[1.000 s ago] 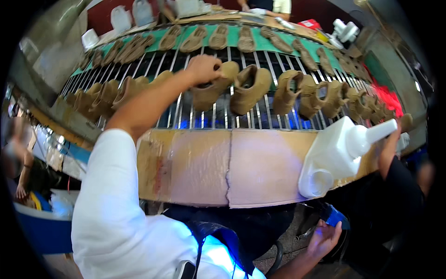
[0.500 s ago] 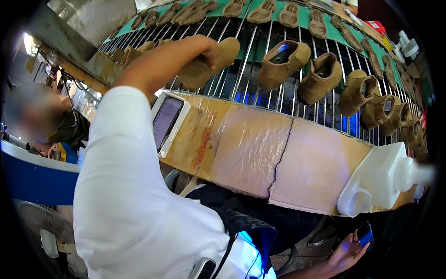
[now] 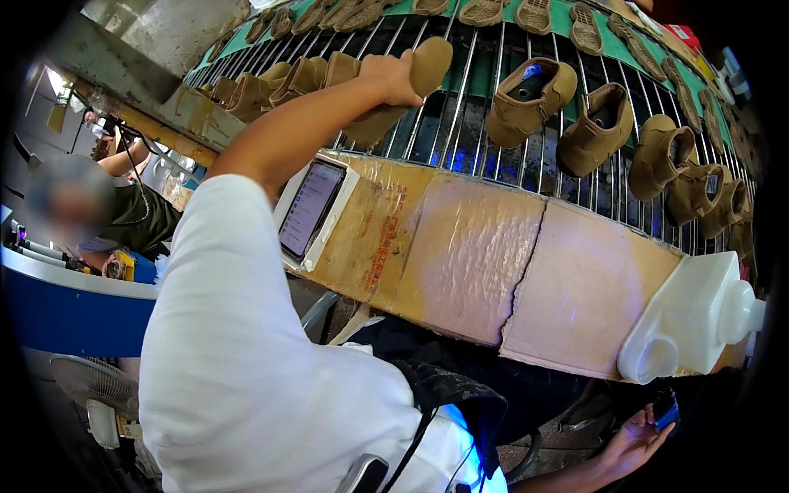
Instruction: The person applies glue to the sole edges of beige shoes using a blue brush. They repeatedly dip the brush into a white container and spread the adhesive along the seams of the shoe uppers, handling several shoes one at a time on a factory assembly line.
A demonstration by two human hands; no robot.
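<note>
A tan shoe [image 3: 433, 66] lies at the front edge of the conveyor, where my left hand [image 3: 389, 78] is closed around its middle. The fingers and part of the shoe are hidden behind that hand. Low on the right, my right hand [image 3: 631, 444] grips a small dark-blue object [image 3: 666, 411] whose kind I cannot make out. Right of my left hand, another tan shoe [image 3: 526, 103] sits on the metal rods [image 3: 464, 107] with its opening upward, and several more follow. To the left stand further tan shoes [image 3: 300, 80].
Loose soles [image 3: 534, 15] line a green strip along the far side. A cardboard-covered ledge [image 3: 477, 255] runs along the front, carrying a phone [image 3: 311, 205] in a white tray and a white plastic bottle [image 3: 686, 320] lying down. Leftward, a person [image 3: 131, 209] sits near a fan [image 3: 90, 382].
The view has shifted, so the conveyor and ledge appear farther right. My left hand has gone from the shoe's opening to a wrap around its middle. My right hand keeps its hold.
</note>
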